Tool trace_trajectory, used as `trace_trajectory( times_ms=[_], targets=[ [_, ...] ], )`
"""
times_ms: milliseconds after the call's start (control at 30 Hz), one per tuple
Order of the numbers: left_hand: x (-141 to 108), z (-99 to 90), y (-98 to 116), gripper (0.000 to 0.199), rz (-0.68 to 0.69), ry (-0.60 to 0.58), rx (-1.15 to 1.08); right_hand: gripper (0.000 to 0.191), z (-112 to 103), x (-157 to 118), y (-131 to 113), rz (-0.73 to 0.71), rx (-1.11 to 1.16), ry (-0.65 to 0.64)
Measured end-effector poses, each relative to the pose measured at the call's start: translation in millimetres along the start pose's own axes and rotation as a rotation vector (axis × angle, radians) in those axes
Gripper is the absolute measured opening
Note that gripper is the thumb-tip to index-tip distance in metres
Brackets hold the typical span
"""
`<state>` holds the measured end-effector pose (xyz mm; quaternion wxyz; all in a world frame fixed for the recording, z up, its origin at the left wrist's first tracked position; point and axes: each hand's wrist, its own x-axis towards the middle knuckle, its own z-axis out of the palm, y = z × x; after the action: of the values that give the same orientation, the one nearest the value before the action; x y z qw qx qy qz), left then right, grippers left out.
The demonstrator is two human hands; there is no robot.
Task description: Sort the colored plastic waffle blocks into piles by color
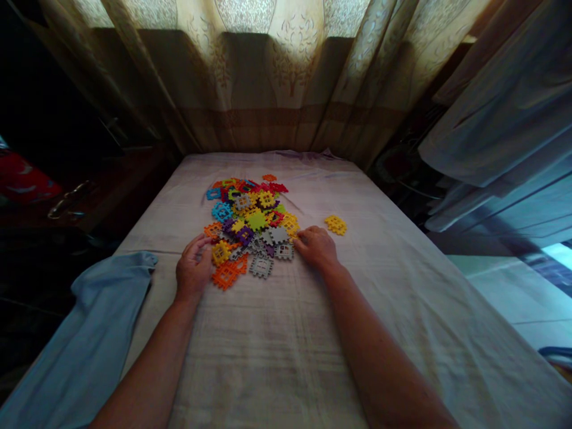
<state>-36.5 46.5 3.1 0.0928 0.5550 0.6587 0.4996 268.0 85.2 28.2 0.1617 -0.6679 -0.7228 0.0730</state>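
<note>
The notched pieces (256,221) look like smooth plastic with a low sheen. Matt, lightly wrinkled cloth makes the sheet (277,345). The curtain (292,77) is patterned fabric, and the blue garment (105,304) is soft, matt cloth.

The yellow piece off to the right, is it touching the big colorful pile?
No, the yellow piece lies apart on the sheet, with bare cloth between it and the pile.
</note>
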Motion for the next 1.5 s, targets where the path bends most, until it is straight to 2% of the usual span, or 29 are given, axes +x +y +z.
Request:
trace_trajectory(
  times_ms=[200, 300, 400, 600, 900, 1000, 1133, 1300, 1500],
  targets=[
    [-0.3, 1.1, -2.7, 0.029, 0.009, -0.002, -0.001, 0.018, 0.0, 2.8, -6.7, 0.058, 0.080, -0.040],
    [-0.6, 1.8, -3.9, 0.030, 0.018, 0.002, -0.003, 0.013, -1.4, 5.0, -8.0, 0.122, 0.187, -0.078],
    [-0.5, 1.8, -4.1, 0.030, 0.012, -0.001, -0.004, 0.010, -5.7, 7.8, -4.0, 0.124, 0.324, -0.083],
    [-0.1, 0.4, -1.1, 0.029, -0.003, -0.011, -0.001, 0.012, -14.0, 13.9, 23.6, 0.126, 0.498, 0.095],
    [-1.2, 1.1, -1.2, 0.029, -0.019, -0.004, -0.012, 0.027, -0.5, 21.5, 87.2, 0.530, 1.072, 0.491],
    [-1.2, 1.1, -1.7, 0.029, -0.019, -0.010, -0.004, 0.024, 4.3, 21.8, 95.6, 0.619, 1.113, 0.548],
    [-1.1, 0.8, -1.5, 0.028, -0.018, -0.012, 0.007, 0.024, 6.3, 21.6, 97.4, 0.673, 1.129, 0.541],
    [-1.1, -0.1, -0.1, 0.029, -0.013, -0.019, 0.006, 0.035, 8.0, 22.6, 101.2, 0.685, 1.087, 0.534],
    [-0.6, 0.2, 2.0, 0.028, -0.021, -0.020, 0.009, 0.037, 10.9, 22.0, 104.0, 0.653, 0.990, 0.527]
  ],
)
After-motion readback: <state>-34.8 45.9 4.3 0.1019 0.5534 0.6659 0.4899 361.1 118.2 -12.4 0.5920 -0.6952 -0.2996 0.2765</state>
